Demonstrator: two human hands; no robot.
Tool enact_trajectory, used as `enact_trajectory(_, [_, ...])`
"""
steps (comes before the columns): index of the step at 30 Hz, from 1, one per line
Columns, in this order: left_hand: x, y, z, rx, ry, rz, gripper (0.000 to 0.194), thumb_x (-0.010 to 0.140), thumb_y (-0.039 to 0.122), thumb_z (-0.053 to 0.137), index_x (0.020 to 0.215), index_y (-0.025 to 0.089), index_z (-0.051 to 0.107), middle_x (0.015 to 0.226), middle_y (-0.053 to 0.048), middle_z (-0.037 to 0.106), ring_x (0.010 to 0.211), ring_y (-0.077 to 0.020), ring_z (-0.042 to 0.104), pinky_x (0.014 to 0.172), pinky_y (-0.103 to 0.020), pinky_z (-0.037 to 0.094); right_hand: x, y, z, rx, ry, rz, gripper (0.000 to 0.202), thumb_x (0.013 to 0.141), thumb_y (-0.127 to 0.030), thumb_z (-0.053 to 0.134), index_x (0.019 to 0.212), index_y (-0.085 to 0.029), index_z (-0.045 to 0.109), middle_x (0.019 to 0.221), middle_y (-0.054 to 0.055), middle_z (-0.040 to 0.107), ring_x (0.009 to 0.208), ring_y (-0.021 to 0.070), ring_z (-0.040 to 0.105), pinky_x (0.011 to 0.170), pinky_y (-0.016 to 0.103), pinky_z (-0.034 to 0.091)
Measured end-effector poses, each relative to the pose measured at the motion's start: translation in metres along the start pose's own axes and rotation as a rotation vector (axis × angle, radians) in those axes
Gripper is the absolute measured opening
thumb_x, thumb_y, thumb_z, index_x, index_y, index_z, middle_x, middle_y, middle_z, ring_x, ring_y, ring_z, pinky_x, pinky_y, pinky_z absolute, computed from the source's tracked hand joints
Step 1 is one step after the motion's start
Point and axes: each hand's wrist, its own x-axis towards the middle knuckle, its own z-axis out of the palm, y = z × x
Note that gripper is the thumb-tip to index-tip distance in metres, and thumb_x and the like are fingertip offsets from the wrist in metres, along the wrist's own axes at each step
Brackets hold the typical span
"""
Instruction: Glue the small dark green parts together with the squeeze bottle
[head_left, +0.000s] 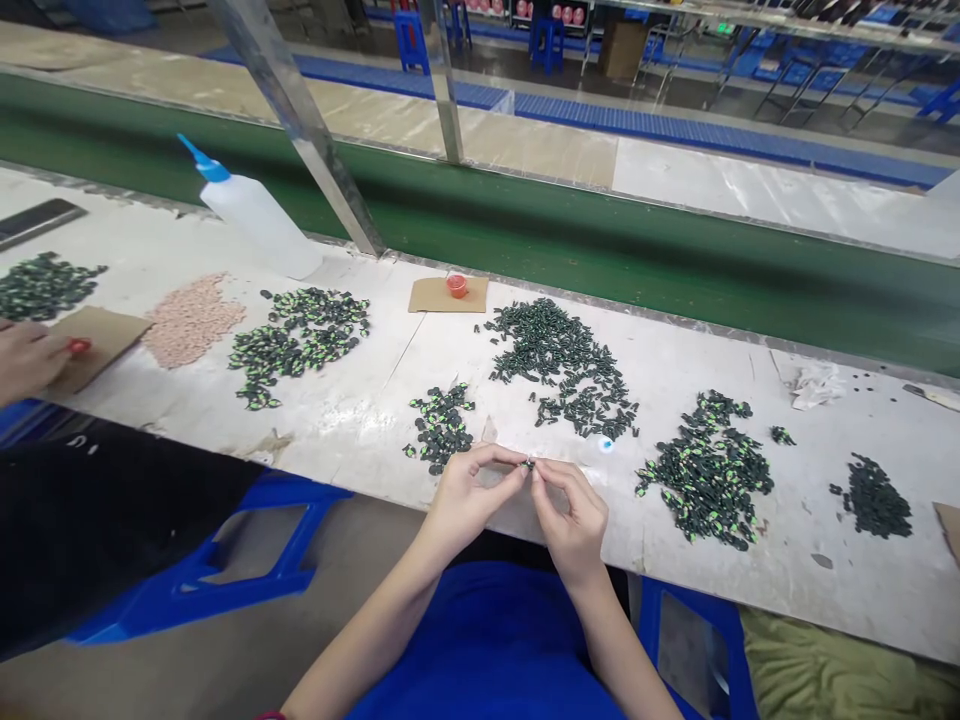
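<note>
My left hand [472, 492] and my right hand [571, 515] meet at the table's near edge, fingertips pinched together on one small dark piece [528, 464]. Its exact kind is too small to make out. Left of my hands lies a small pile of black-and-green pieces [442, 428]. Ahead is a larger pile of dark green pieces [561, 362], narrow and short. To the right spreads another heap of dark pieces with bright green marks [709, 475]. A small white-and-blue round item [606, 445] sits just beyond my right hand.
A red-filled cup [457, 286] stands on cardboard [424, 296]. A white squeeze bottle [259, 222] with a blue nozzle is at the back left, near a metal post [319, 150]. A co-worker's hand [26, 360] is at far left, near a pink pile [193, 320]. A green conveyor [525, 225] runs behind.
</note>
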Motion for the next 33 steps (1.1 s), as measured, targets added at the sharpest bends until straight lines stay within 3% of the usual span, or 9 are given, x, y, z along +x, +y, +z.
enact_trajectory(4, [-0.001,-0.001,0.002,-0.005,-0.006,0.020,0.010,0.073,0.025,0.068,0.076,0.017,0.073,0.077,-0.005,0.073,0.076,-0.0189,0.069,0.075,-0.029,0.055,0.002,0.000,-0.003,-0.023,-0.003,-0.054,0.017,0.082,-0.006,0.060,0.088,-0.019,0.069,0.083,0.008,0.074,0.076,0.0184,0.070,0.068,0.032,0.059])
enact_trajectory(9, [-0.002,-0.003,0.002,0.074,-0.065,0.123,0.009,0.079,0.023,0.065,0.084,0.019,0.071,0.085,-0.004,0.072,0.083,-0.0179,0.067,0.079,-0.029,0.053,0.005,0.003,-0.011,0.105,-0.071,0.180,0.010,0.080,-0.011,0.064,0.080,-0.020,0.070,0.076,0.005,0.073,0.070,0.0169,0.070,0.065,0.029,0.059])
enact_trajectory(15, [0.000,0.002,-0.003,0.338,-0.174,0.402,0.013,0.091,0.021,0.054,0.096,0.022,0.066,0.089,-0.003,0.072,0.088,-0.0180,0.064,0.084,-0.034,0.043,0.010,0.001,-0.017,0.274,-0.058,0.387,0.015,0.071,-0.015,0.071,0.085,-0.020,0.071,0.076,0.003,0.073,0.065,0.0144,0.069,0.063,0.025,0.059])
enact_trajectory(21, [-0.002,0.008,0.001,0.454,-0.072,0.605,0.017,0.092,0.010,0.050,0.092,0.022,0.063,0.078,0.001,0.070,0.080,-0.0150,0.060,0.083,-0.033,0.035,0.007,-0.005,-0.013,0.425,0.032,0.523,0.011,0.067,-0.017,0.074,0.074,-0.020,0.066,0.067,0.000,0.068,0.061,0.0120,0.064,0.061,0.022,0.055])
enact_trajectory(26, [-0.007,0.011,0.006,0.464,-0.023,0.637,0.019,0.091,0.007,0.049,0.089,0.021,0.061,0.070,0.003,0.064,0.074,-0.0140,0.056,0.081,-0.032,0.033,0.003,-0.009,-0.009,0.469,0.084,0.533,0.013,0.067,-0.018,0.074,0.071,-0.020,0.061,0.067,-0.001,0.063,0.062,0.0113,0.062,0.061,0.022,0.054])
enact_trajectory(33, [-0.011,0.004,0.007,0.462,-0.073,0.573,0.022,0.091,0.011,0.046,0.087,0.024,0.064,0.070,0.002,0.067,0.074,-0.0156,0.057,0.084,-0.034,0.034,-0.003,-0.006,-0.011,0.402,0.061,0.455,0.011,0.070,-0.020,0.069,0.075,-0.020,0.060,0.066,-0.001,0.061,0.058,0.0112,0.059,0.056,0.023,0.053])
